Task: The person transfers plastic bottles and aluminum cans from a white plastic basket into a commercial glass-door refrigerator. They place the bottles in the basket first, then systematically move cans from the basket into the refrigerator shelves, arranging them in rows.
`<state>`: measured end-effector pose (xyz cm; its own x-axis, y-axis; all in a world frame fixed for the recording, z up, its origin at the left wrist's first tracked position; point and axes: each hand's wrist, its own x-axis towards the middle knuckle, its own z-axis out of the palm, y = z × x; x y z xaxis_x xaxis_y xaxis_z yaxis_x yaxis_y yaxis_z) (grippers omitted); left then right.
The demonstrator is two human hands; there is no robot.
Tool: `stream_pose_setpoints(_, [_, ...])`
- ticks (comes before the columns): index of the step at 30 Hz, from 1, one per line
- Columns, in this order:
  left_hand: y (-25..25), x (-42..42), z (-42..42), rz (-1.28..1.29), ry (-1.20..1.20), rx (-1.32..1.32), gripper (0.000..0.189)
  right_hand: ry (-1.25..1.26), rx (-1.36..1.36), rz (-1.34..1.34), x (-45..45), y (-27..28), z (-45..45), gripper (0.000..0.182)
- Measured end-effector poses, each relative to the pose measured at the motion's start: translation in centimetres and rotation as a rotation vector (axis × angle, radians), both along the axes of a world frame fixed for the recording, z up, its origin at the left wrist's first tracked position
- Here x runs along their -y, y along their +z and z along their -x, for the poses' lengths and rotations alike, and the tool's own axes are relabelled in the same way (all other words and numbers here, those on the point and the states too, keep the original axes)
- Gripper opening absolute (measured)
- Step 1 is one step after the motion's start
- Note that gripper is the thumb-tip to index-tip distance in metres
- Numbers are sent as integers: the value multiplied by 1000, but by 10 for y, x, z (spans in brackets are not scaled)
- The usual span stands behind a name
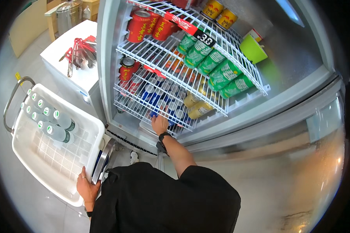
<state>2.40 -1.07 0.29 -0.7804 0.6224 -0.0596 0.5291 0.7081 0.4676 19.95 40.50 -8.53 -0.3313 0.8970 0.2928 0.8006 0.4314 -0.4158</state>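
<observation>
My right hand reaches into a lit drinks fridge and touches a blue can at the front of a low wire shelf; whether the fingers close on it cannot be told. More blue cans stand behind. My left hand rests on the rim of a white plastic basket, beside a metal handle. In the basket's far end are several clear bottles with white and green caps. Green cans lie on a higher shelf, with red cans upright to their left.
Gold cans lie right of the blue ones. A green cup is at the fridge's right wall. Left of the fridge, a white cabinet bears red-handled utensils. The fridge's glass door stands open at the right.
</observation>
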Motion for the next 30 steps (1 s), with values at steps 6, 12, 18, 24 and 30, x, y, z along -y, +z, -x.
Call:
stream_pose_setpoints(6, [3,0,1,8,5,21,93,-134,-33,-89,-5,-28,16,76])
stream_pose_setpoints(12, [5,0,-1,26,20,8,92,-153,-80,-207,-15,-32,30,87])
stream_pose_setpoints(18, [5,1,0,-5,12,4,92,-257,-95,-237,-17,-16,40,92])
stream_pose_setpoints(24, [3,1,0,-14,9,-20,91,-288,-37,-199,-27,-31,40,79])
stream_pose_setpoints(30, [1,-2,1,-9,5,-17,90,-275,-114,-163,-38,-50,45,71])
